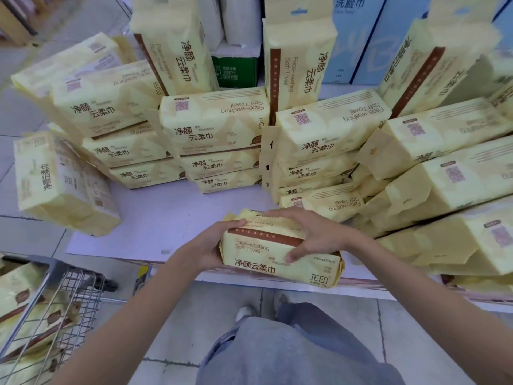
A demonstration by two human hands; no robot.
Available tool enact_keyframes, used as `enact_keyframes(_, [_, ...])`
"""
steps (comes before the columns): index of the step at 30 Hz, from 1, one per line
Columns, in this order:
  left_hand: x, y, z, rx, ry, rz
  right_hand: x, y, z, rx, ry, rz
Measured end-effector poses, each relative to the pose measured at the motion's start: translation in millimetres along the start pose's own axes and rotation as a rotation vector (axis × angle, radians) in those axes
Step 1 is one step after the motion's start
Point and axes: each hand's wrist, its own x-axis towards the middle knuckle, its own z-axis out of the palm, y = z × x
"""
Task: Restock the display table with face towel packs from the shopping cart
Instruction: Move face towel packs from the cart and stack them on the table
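While both hands are grasping 1 pack (266, 254) at the near edge of the tabletop (166, 218), the left hand (219, 243) is curling round its left end and the right hand (313, 234) is lying over its top, thumb pressing the front face. The pack is sitting just in front of a low stack (327, 204) and seems to be overhanging the edge. Released here, it is probably tipping onto the floor (416, 343). Pushing it back hard is risking a shove into the leaning stacks (433, 190) on the right. More packs are waiting in the cart (80, 282).
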Motion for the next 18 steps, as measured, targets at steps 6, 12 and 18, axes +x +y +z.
enact_keyframes(6, [-5,-7,-7,-0.061,0.0,0.253,-13,27,7,0.53,0.66,0.356])
enact_keyframes(12, [4,-4,-1,0.09,0.0,0.465,-20,43,19,0.941,0.524,0.481])
enact_keyframes(18, [9,9,13,0.448,-0.016,0.613,-27,52,-11,0.934,0.725,0.171])
